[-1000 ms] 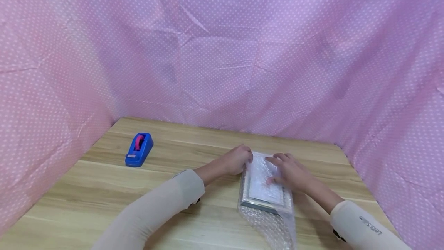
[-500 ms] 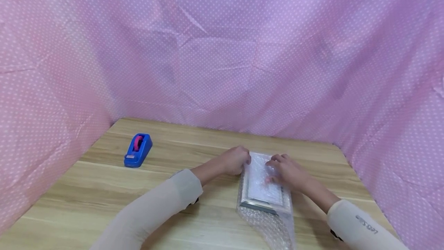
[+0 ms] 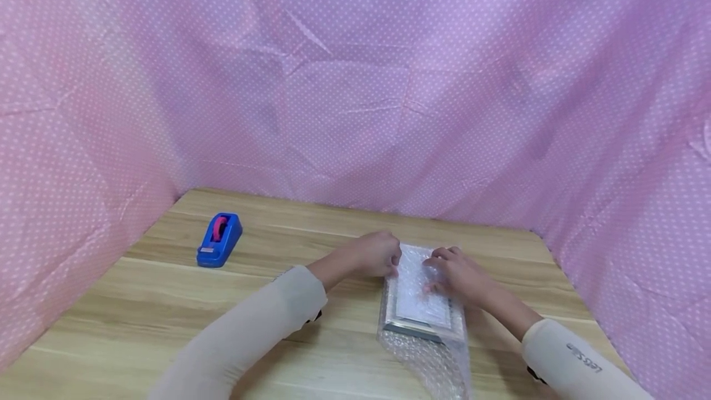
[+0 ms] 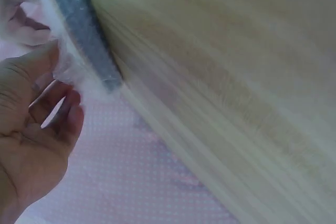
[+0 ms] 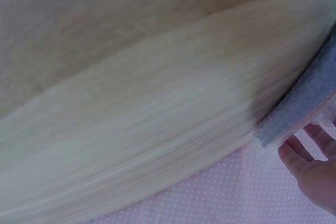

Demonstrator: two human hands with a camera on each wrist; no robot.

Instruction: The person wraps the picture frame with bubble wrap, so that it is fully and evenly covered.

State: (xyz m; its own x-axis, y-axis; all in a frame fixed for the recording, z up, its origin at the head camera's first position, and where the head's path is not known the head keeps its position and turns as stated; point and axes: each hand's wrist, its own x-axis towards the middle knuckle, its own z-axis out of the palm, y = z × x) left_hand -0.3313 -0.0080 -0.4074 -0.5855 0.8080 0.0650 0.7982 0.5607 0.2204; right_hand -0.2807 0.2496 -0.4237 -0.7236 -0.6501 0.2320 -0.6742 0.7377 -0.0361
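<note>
A picture frame [image 3: 415, 328] with a pale centre lies on the table, covered by clear bubble wrap [image 3: 433, 363] whose loose end trails toward the near edge. My left hand [image 3: 378, 254] is at the far left corner; in the left wrist view, its thumb and fingers pinch a crumpled edge of the wrap [image 4: 65, 69] beside the frame's dark side. My right hand [image 3: 462, 276] rests over the frame's right half with fingers spread on the wrap. In the right wrist view, the right fingertips [image 5: 286, 150] touch the wrapped top near its far edge.
A blue tape dispenser [image 3: 220, 241] with a pink core stands at the left of the wooden table [image 3: 311, 227]. Pink polka-dot cloth [image 3: 355, 110] hangs behind the table and along both sides.
My left hand shifts slightly along the frame's left edge, its fingers now lower over the wrap. The right hand stays on the frame, almost still.
</note>
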